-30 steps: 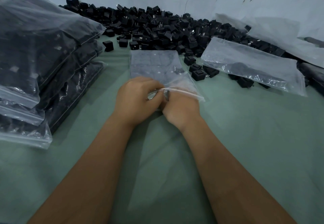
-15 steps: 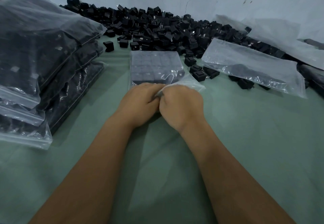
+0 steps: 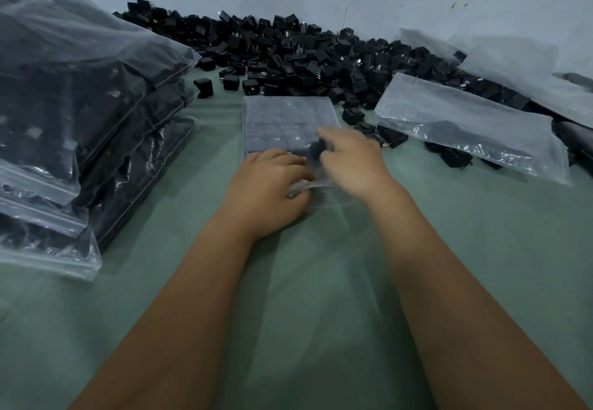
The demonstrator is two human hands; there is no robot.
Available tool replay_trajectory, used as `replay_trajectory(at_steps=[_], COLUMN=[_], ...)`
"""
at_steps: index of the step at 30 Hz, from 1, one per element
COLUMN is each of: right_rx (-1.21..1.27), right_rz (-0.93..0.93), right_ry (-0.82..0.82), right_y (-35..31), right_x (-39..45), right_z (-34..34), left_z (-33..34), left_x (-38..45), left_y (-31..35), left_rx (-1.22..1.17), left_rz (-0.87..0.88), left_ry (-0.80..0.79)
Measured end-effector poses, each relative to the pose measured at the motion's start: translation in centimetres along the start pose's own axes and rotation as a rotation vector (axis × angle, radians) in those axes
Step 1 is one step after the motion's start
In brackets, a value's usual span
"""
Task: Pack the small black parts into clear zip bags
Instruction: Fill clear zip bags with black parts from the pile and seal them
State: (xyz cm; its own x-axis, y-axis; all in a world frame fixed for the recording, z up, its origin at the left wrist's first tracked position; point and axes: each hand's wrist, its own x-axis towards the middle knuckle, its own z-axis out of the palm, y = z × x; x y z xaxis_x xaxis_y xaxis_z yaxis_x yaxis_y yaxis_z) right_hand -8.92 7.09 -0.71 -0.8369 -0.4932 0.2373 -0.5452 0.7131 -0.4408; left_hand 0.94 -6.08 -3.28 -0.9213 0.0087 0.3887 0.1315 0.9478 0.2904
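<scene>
A: Where's the bag (image 3: 288,124) being worked on?

B: Centre of the frame, flat on the green counter (image 3: 481,249), with black parts (image 3: 282,138) lined up in rows inside. Its mouth points toward the person, at the near edge.

A: And the hands?

B: The left hand (image 3: 269,191) sits on the mouth end, fingers curled, its grip clamped on the clear plastic lip. The right hand (image 3: 353,162) is blurred just above the bag's near right corner. Its fingers look loosely spread, with something dark beside the thumb, but I cannot tell whether it holds anything.

A: So what's the step?

B: My guess is closing the zip. To do it well, keep the left hand pinning the lip so the bag doesn't slide, press the air out over the rows first, then run the seal from one corner to the other in a single pass. If a part sits close to the mouth, nudge it back, or the strip may not seat.

A: What else is around?

B: A loose heap of parts (image 3: 305,53) along the wall across the top, a stack of filled bags (image 3: 80,114) at the left, and empty bags (image 3: 465,127) lying at the right over a few stray parts.
</scene>
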Motion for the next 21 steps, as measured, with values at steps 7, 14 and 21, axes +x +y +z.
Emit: replay_trajectory(at_steps=[7,14,21], right_rx=[0.244,0.230,0.286], right_rz=[0.039,0.238,0.283], right_ry=[-0.014,0.251,0.287], right_y=[1.0,6.2,6.8], right_x=[0.4,-0.2,-0.2], right_z=[0.7,0.0,0.6], left_z=[0.3,0.7,0.8], left_x=[0.3,0.3,0.3], left_y=[-0.3,-0.4,-0.7], left_rx=[0.028,0.006,-0.014], left_rz=[-0.018,-0.032,-0.052], left_ry=[-0.033,-0.054,-0.112])
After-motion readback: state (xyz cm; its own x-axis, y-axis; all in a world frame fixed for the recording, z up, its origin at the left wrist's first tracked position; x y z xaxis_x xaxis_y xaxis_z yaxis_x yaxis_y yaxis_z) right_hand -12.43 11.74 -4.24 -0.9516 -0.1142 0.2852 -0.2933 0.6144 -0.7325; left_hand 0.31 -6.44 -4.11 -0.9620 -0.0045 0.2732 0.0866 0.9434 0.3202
